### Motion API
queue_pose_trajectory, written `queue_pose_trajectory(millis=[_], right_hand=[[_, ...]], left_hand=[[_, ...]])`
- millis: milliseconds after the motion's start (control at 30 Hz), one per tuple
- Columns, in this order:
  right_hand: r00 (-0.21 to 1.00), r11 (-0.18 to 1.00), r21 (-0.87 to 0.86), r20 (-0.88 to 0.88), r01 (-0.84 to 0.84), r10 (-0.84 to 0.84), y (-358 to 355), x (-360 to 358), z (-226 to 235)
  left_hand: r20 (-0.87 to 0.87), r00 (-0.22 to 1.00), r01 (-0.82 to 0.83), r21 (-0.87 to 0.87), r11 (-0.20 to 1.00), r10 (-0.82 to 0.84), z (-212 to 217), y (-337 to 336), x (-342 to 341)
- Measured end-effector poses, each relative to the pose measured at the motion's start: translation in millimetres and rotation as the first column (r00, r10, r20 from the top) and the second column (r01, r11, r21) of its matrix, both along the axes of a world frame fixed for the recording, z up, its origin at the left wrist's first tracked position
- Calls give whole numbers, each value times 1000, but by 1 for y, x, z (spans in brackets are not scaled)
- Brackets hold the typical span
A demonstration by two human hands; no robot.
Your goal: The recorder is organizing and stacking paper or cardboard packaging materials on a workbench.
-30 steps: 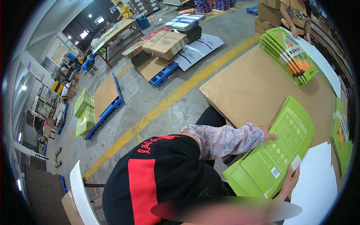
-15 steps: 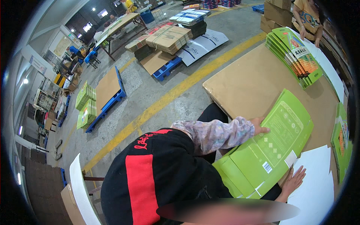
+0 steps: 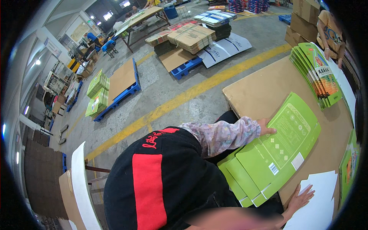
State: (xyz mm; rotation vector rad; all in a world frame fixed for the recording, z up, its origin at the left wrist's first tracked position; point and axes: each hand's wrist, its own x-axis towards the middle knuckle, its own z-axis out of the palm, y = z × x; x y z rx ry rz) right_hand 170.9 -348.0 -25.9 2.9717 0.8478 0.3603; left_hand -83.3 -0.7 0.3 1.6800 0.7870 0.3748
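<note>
My left hand [image 3: 267, 127], at the end of a pale flower-patterned sleeve, grips the left edge of a green flat carton blank [image 3: 274, 149], its thumb on top. The blank is printed with pale line patterns and a barcode, with a white patch near its right edge. A second green layer shows just under its lower left edge. My right hand [image 3: 301, 198] lies flat, fingers spread, on a white sheet [image 3: 316, 203] with a stepped edge, to the lower right of the blank.
A brown board-topped work table [image 3: 264, 82] bears a fanned stack of green printed blanks [image 3: 318, 74] at its far side and more green blanks [image 3: 349, 165] at right. Another person [image 3: 330, 32] stands beyond. Blue pallets [image 3: 119, 99] with stacks lie on the floor at left.
The view has turned, so the surroundings sit further right and lower. My right hand has moved slightly away from the green blank's corner. My left hand keeps its grip.
</note>
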Motion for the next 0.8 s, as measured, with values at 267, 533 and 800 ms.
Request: queue_pose_trajectory(millis=[267, 533, 800], right_hand=[[998, 995, -87, -48, 43, -47, 16, -14, 5], [997, 999, -24, -69, -47, 46, 2, -48, 10], [982, 992, 21, -139, -127, 129, -18, -57, 53]], left_hand=[[48, 999, 19, -3, 1000, -19, 0, 0, -2], [33, 999, 36, 14, 999, -36, -5, -3, 3], [93, 996, 19, -131, 991, -7, 2, 9, -13]])
